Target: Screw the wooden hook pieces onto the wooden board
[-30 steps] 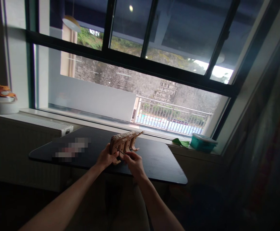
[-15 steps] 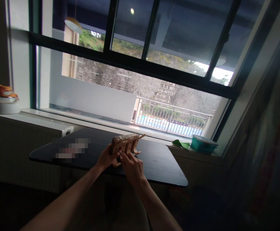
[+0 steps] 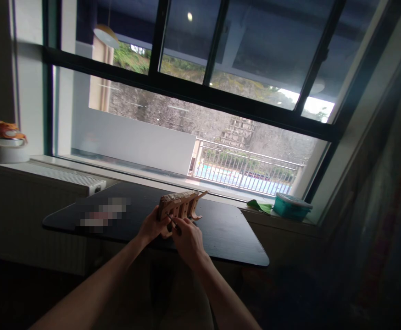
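Observation:
A small wooden piece (image 3: 183, 204) with a pale, rough top, several upright slats and curved feet is held tilted above the dark table. My left hand (image 3: 152, 226) grips its left end, with the fingers partly hidden behind the wood. My right hand (image 3: 189, 238) is closed around a thin dark tool (image 3: 173, 222) that looks like a small screwdriver. The tool's tip points at the near left side of the wood; whether it touches is too small to tell.
The black table (image 3: 235, 233) stands against a window sill. A teal lidded box (image 3: 292, 207) and a green leaf-like piece (image 3: 259, 206) lie on the sill at right. A blurred-out patch (image 3: 104, 213) covers the table's left. A radiator (image 3: 66, 176) stands beyond it.
My right hand has shifted and turned slightly, so more of the dark tool shows. The left hand and the wooden piece have stayed nearly still.

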A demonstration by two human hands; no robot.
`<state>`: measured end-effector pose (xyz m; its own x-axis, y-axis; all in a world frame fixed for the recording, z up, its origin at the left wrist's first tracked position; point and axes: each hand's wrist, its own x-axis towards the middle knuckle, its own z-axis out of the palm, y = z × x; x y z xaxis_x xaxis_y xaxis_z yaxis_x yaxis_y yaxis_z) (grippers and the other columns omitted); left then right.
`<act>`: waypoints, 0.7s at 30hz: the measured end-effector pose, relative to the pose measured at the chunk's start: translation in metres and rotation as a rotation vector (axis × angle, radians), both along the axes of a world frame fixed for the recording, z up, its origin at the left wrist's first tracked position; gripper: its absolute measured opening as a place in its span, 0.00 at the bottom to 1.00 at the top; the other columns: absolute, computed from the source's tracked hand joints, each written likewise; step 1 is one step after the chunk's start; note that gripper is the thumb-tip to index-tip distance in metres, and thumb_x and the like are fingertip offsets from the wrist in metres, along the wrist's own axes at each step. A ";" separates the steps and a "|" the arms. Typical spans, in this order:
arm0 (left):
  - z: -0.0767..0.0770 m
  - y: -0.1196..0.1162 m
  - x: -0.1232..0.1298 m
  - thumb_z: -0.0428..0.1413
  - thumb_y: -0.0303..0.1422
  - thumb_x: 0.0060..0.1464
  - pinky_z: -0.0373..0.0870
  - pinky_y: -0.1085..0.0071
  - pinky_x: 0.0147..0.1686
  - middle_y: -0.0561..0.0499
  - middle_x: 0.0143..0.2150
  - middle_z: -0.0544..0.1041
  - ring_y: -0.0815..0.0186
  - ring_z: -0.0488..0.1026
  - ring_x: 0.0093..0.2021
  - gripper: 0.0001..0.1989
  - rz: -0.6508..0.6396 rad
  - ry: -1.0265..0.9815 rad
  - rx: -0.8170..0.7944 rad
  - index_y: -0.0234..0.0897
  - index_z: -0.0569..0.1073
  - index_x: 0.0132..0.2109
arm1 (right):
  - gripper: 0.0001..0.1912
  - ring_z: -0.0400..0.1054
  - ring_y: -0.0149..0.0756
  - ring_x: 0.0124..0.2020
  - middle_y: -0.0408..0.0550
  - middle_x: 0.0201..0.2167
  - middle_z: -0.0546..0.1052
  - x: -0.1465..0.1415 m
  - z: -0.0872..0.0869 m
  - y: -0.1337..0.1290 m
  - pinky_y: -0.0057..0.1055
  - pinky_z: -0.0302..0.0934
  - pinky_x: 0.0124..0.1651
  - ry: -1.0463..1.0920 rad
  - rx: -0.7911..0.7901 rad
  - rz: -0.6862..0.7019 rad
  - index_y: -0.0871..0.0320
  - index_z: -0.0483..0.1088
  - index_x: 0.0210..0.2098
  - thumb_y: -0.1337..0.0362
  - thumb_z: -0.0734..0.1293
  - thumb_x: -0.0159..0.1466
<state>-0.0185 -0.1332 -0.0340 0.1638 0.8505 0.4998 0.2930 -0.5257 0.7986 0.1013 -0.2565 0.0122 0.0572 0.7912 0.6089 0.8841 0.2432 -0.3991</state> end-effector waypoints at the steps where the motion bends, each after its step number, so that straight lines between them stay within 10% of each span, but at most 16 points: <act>1: 0.000 0.001 0.000 0.55 0.46 0.45 0.69 0.67 0.33 0.51 0.32 0.75 0.59 0.74 0.34 0.18 -0.005 0.009 -0.006 0.38 0.67 0.39 | 0.20 0.72 0.39 0.32 0.50 0.39 0.77 -0.002 0.003 -0.004 0.31 0.64 0.33 -0.132 -0.003 -0.031 0.49 0.71 0.52 0.69 0.62 0.61; 5: -0.001 0.001 -0.001 0.54 0.44 0.45 0.69 0.67 0.33 0.51 0.33 0.75 0.60 0.74 0.33 0.17 -0.021 0.016 -0.011 0.38 0.66 0.39 | 0.21 0.72 0.39 0.32 0.51 0.39 0.77 -0.005 0.002 -0.004 0.31 0.64 0.32 -0.212 -0.009 -0.055 0.50 0.69 0.54 0.70 0.59 0.63; 12: 0.000 0.000 -0.001 0.55 0.44 0.46 0.70 0.68 0.34 0.51 0.34 0.77 0.59 0.75 0.35 0.17 -0.013 0.032 0.003 0.38 0.68 0.40 | 0.14 0.68 0.33 0.25 0.44 0.24 0.76 0.003 -0.011 0.019 0.26 0.60 0.28 0.631 -0.158 0.163 0.60 0.77 0.40 0.61 0.65 0.57; 21: -0.004 0.004 -0.001 0.55 0.44 0.48 0.70 0.68 0.35 0.50 0.36 0.77 0.58 0.75 0.37 0.18 -0.025 0.022 0.008 0.37 0.67 0.42 | 0.10 0.70 0.39 0.31 0.46 0.28 0.76 0.002 0.005 0.008 0.31 0.60 0.32 0.397 -0.163 -0.118 0.56 0.69 0.33 0.57 0.66 0.56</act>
<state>-0.0194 -0.1287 -0.0380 0.1963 0.8421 0.5023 0.2975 -0.5393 0.7878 0.1036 -0.2489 0.0169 0.3568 0.8490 0.3896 0.6727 0.0559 -0.7378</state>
